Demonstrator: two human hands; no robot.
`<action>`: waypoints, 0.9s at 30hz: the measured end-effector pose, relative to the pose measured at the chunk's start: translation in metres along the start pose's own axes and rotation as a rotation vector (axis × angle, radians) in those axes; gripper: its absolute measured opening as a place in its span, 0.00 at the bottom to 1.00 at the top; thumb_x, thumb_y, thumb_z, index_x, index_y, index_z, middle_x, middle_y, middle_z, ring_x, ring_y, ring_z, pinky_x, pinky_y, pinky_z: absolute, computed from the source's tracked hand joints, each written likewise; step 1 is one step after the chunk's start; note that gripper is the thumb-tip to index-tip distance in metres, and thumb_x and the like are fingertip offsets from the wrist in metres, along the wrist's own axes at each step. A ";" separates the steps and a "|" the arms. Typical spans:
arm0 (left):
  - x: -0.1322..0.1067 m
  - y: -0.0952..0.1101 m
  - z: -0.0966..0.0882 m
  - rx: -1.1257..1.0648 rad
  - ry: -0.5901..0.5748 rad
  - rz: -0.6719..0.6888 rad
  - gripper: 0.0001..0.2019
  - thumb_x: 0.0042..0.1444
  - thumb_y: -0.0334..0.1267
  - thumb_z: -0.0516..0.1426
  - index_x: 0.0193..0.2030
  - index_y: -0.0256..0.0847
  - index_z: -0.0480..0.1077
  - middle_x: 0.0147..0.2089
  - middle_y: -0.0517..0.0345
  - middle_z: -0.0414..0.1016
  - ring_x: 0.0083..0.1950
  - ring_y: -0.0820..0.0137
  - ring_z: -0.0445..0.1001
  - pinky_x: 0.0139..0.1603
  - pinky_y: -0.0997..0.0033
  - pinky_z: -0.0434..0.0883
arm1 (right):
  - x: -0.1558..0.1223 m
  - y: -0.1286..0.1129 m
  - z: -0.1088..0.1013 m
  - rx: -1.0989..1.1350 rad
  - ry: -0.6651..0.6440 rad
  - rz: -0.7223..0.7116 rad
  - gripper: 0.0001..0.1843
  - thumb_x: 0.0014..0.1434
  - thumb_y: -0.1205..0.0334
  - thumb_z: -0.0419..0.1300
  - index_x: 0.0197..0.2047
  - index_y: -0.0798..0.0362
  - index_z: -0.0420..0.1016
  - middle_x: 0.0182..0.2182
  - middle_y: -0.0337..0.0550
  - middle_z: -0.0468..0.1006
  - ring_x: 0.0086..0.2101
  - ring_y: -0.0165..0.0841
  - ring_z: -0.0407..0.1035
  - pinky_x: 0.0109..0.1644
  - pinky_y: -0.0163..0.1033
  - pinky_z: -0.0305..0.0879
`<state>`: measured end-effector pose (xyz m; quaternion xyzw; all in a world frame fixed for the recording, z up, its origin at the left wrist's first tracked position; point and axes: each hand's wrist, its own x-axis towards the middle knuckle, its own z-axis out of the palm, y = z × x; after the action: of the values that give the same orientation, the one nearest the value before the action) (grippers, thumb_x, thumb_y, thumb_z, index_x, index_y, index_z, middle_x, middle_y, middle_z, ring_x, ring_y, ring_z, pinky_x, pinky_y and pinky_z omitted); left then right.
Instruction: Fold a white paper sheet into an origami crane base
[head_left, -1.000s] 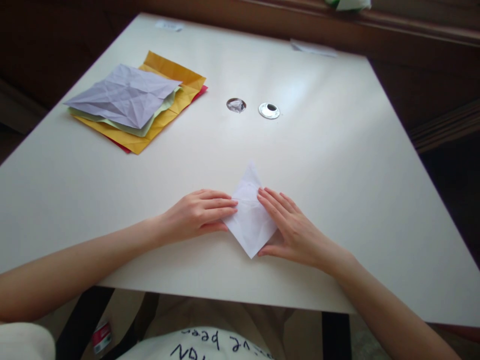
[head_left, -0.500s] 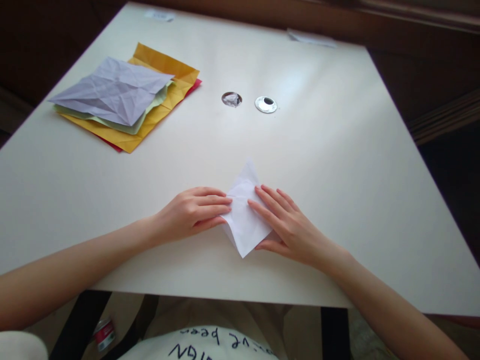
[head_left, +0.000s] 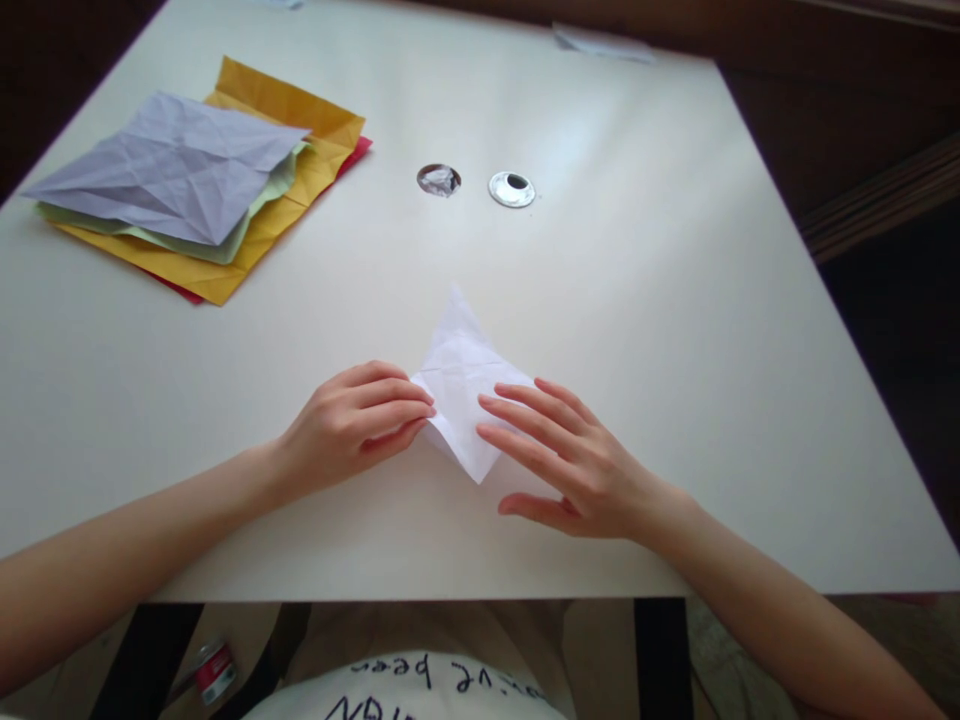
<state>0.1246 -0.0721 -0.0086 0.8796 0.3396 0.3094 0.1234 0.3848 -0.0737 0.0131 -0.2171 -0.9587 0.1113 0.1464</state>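
A creased white sheet of paper (head_left: 457,385), roughly diamond-shaped, lies on the table in front of me with one point facing away and one toward me. My left hand (head_left: 367,412) pinches its left corner between thumb and fingers. Over the right part of the sheet, my right hand (head_left: 574,445) has its fingers spread, the fingertips on or just above the paper. The thumb of that hand sits apart, off the paper's near right edge. The sheet's right corner is partly hidden under the right fingers.
Folded papers lie stacked at the far left: a pale lilac sheet (head_left: 180,165) on top, then green, a yellow sheet (head_left: 300,200) and red. Two round cable holes, one with a metal ring (head_left: 501,194), are in the white table (head_left: 675,300). A red can (head_left: 215,672) is below.
The right fingers have spread and the thumb has moved away from the paper. The left hand now pinches the left corner. The view has shifted, and more of the sheet's right side shows.
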 end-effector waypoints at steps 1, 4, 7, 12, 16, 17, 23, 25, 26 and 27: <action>0.000 0.000 0.000 0.000 -0.003 -0.006 0.07 0.53 0.32 0.55 0.39 0.44 0.70 0.38 0.60 0.76 0.40 0.71 0.70 0.41 0.69 0.71 | 0.000 0.000 -0.001 0.000 0.009 -0.007 0.30 0.56 0.50 0.53 0.59 0.56 0.56 0.57 0.49 0.61 0.59 0.39 0.48 0.61 0.51 0.47; 0.001 0.000 0.000 -0.026 -0.023 -0.027 0.08 0.54 0.31 0.54 0.40 0.45 0.68 0.39 0.59 0.75 0.41 0.71 0.71 0.41 0.69 0.71 | -0.001 -0.002 -0.001 0.015 0.022 -0.014 0.29 0.56 0.52 0.53 0.59 0.55 0.56 0.56 0.48 0.62 0.59 0.39 0.49 0.61 0.51 0.48; 0.000 0.001 -0.001 -0.070 -0.039 -0.051 0.07 0.55 0.31 0.52 0.40 0.43 0.67 0.39 0.58 0.75 0.42 0.71 0.71 0.43 0.68 0.71 | -0.001 -0.002 -0.001 0.037 0.028 -0.006 0.30 0.56 0.53 0.53 0.59 0.54 0.55 0.57 0.48 0.62 0.59 0.39 0.49 0.60 0.51 0.50; -0.002 0.001 -0.002 -0.171 -0.117 -0.008 0.06 0.55 0.30 0.50 0.40 0.41 0.64 0.41 0.53 0.74 0.45 0.70 0.71 0.43 0.68 0.71 | -0.001 -0.002 0.002 0.043 0.058 0.021 0.31 0.56 0.55 0.53 0.61 0.55 0.52 0.57 0.50 0.61 0.59 0.39 0.49 0.60 0.51 0.51; -0.002 0.000 -0.002 -0.201 -0.161 0.030 0.07 0.54 0.29 0.50 0.39 0.40 0.63 0.44 0.52 0.73 0.49 0.69 0.70 0.46 0.66 0.71 | -0.002 0.000 0.004 0.029 0.023 0.043 0.30 0.57 0.59 0.52 0.61 0.56 0.51 0.58 0.49 0.60 0.59 0.37 0.49 0.61 0.49 0.51; -0.002 0.001 -0.001 -0.200 -0.170 0.036 0.07 0.53 0.28 0.50 0.39 0.40 0.63 0.45 0.51 0.73 0.50 0.69 0.69 0.47 0.66 0.70 | -0.002 0.000 0.004 0.026 0.001 0.053 0.29 0.57 0.62 0.52 0.61 0.57 0.51 0.58 0.49 0.59 0.59 0.37 0.49 0.61 0.49 0.50; -0.001 0.001 0.001 -0.145 -0.266 0.014 0.07 0.54 0.27 0.49 0.39 0.38 0.63 0.54 0.49 0.67 0.57 0.68 0.63 0.53 0.64 0.67 | -0.001 0.004 0.008 0.015 -0.130 0.143 0.28 0.55 0.68 0.50 0.60 0.58 0.53 0.58 0.47 0.60 0.59 0.36 0.50 0.61 0.49 0.50; -0.001 0.000 0.002 -0.114 -0.296 0.002 0.12 0.54 0.27 0.49 0.45 0.37 0.62 0.56 0.49 0.66 0.59 0.68 0.61 0.55 0.63 0.65 | 0.000 0.005 0.009 0.012 -0.136 0.163 0.28 0.55 0.68 0.50 0.60 0.58 0.53 0.58 0.47 0.60 0.58 0.36 0.50 0.61 0.48 0.50; -0.001 0.000 0.002 -0.087 -0.310 -0.002 0.15 0.54 0.27 0.49 0.48 0.37 0.61 0.56 0.50 0.65 0.59 0.68 0.61 0.56 0.63 0.64 | 0.000 0.005 0.010 0.011 -0.130 0.172 0.28 0.55 0.67 0.50 0.60 0.58 0.53 0.58 0.47 0.60 0.58 0.35 0.50 0.61 0.48 0.50; -0.002 -0.001 0.002 -0.053 -0.327 -0.005 0.17 0.54 0.28 0.49 0.52 0.38 0.60 0.57 0.50 0.64 0.59 0.68 0.60 0.57 0.62 0.62 | 0.001 0.006 0.010 0.012 -0.120 0.180 0.28 0.56 0.67 0.49 0.60 0.58 0.53 0.58 0.47 0.60 0.58 0.35 0.50 0.61 0.48 0.50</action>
<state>0.1246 -0.0728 -0.0113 0.9139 0.3087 0.1707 0.2009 0.3834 -0.0695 0.0020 -0.2941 -0.9417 0.1426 0.0793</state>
